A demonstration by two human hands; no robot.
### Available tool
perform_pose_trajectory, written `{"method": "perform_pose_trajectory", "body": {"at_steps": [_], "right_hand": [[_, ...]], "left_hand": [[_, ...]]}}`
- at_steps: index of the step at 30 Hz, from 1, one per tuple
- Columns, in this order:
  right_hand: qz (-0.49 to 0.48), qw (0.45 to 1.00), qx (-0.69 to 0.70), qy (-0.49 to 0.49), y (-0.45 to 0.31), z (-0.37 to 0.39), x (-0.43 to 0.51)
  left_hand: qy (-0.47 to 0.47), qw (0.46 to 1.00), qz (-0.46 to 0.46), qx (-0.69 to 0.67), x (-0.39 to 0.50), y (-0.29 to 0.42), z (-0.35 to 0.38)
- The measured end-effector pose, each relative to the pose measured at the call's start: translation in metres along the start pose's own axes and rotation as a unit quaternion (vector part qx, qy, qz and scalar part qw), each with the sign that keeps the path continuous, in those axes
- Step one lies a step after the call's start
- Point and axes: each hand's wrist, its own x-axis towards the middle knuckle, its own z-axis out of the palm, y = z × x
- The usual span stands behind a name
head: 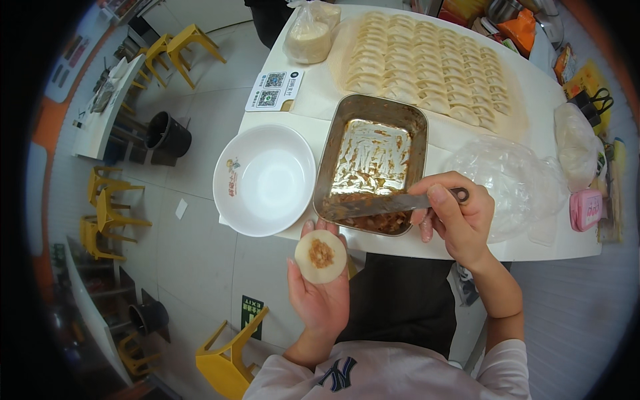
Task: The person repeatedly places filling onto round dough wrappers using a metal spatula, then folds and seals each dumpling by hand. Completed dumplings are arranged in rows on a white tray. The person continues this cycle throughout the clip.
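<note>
On the open palm of my left hand (322, 305) lies a round dumpling wrapper (305, 267), with a dab of brownish filling (321, 253) at its middle. My right hand (462, 220) grips the dark handle of a flat metal spatula or spreading knife (385, 204). Its blade reaches over the near end of a rectangular steel pan (422, 135), where some meat filling (382, 220) sits. Smears of sauce coat the pan's floor. Beyond the pan, several rows of folded dumplings (417, 65) rest on a pale mat.
Left of the pan stands a white bowl (270, 180); behind it are a card with printed codes (275, 90) and a bagged tub (310, 40). Clear plastic (500, 180) and a pink case (586, 210) lie right. A yellow stool (227, 362) is on the floor.
</note>
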Motion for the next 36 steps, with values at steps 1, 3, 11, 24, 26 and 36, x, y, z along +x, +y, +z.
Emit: {"method": "perform_pose_trajectory", "body": {"at_steps": [1, 3, 11, 24, 26, 36], "right_hand": [[0.002, 1.0, -0.004, -0.001, 0.001, 0.0, 0.0], [0.008, 1.0, -0.014, -0.007, 0.002, 0.0, 0.001], [-0.012, 0.995, -0.1, 0.002, -0.001, 0.003, 0.012], [-0.229, 0.936, -0.254, -0.086, -0.003, -0.002, 0.02], [-0.214, 0.932, -0.267, -0.118, -0.002, -0.004, 0.018], [-0.175, 0.96, -0.209, -0.059, 0.01, -0.008, 0.004]], "left_hand": [[0.0, 1.0, 0.0, 0.006, -0.001, 0.0, -0.001], [-0.025, 0.999, -0.001, -0.02, 0.0, 0.0, -0.002], [-0.052, 0.998, 0.002, -0.018, 0.0, 0.0, -0.006], [-0.081, 0.996, 0.001, -0.041, 0.001, -0.001, -0.01], [-0.087, 0.995, 0.003, -0.044, 0.002, -0.002, -0.01], [-0.082, 0.995, -0.001, -0.063, 0.0, -0.001, -0.01]]}}
